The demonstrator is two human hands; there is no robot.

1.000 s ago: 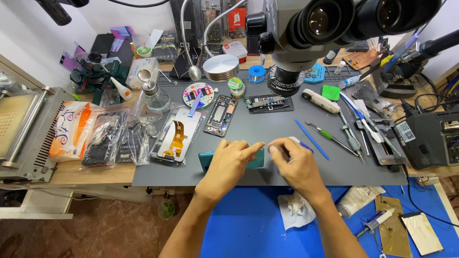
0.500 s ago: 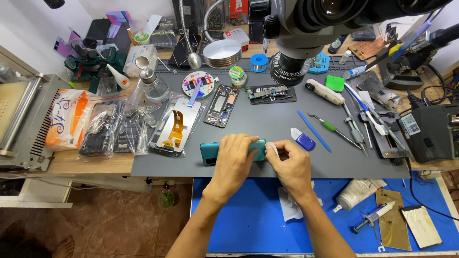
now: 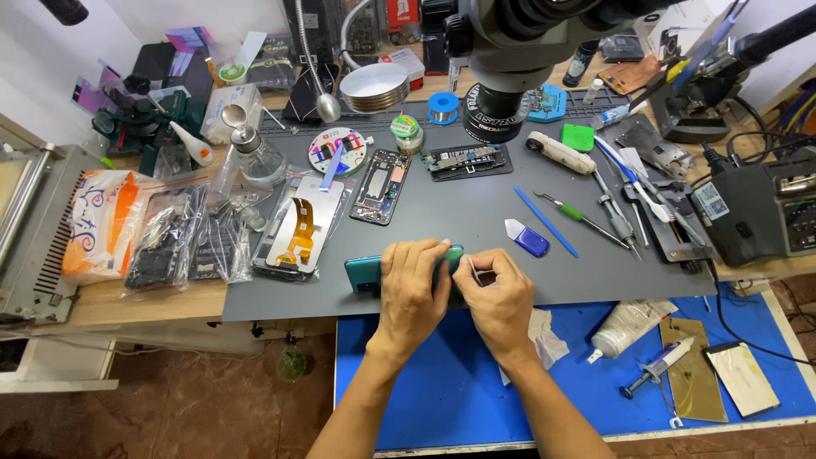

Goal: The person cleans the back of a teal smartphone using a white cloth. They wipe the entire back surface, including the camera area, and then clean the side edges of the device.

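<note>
A repair worktop (image 3: 510, 212) fills the view: a dark grey mat lies over pale wood, with a blue mat (image 3: 442, 382) at its near edge and a microscope head (image 3: 527, 34) hanging over the 12 o'clock side.

At about 6 o'clock on the grey mat lies one teal phone (image 3: 364, 274), long side toward the person. The left hand (image 3: 412, 293) lies flat over its middle, fingers (image 3: 425, 255) close together and pressed down on the teal shell. The right hand (image 3: 501, 297) sits just beside the left one at the phone's 3 o'clock end, its fingers curled and pinching one thin pale tool (image 3: 473, 268) whose tip meets the phone's edge; what kind of tool it is cannot be told.

At 10 o'clock from the hands, one bagged screen part with an orange flex cable (image 3: 297, 229), and beyond it one open black phone frame (image 3: 380, 187). At 12 o'clock, one circuit board (image 3: 466, 159) on a black holder. At 2 o'clock from the hands, one small blue and white pry wedge (image 3: 527, 238), one thin blue stick (image 3: 544, 221) and one green-handled tool (image 3: 578, 212). On the blue mat at 4 o'clock: one white tube (image 3: 625, 327) and one syringe (image 3: 659, 370). One crumpled white tissue (image 3: 544, 340) lies just beside the right wrist
</note>
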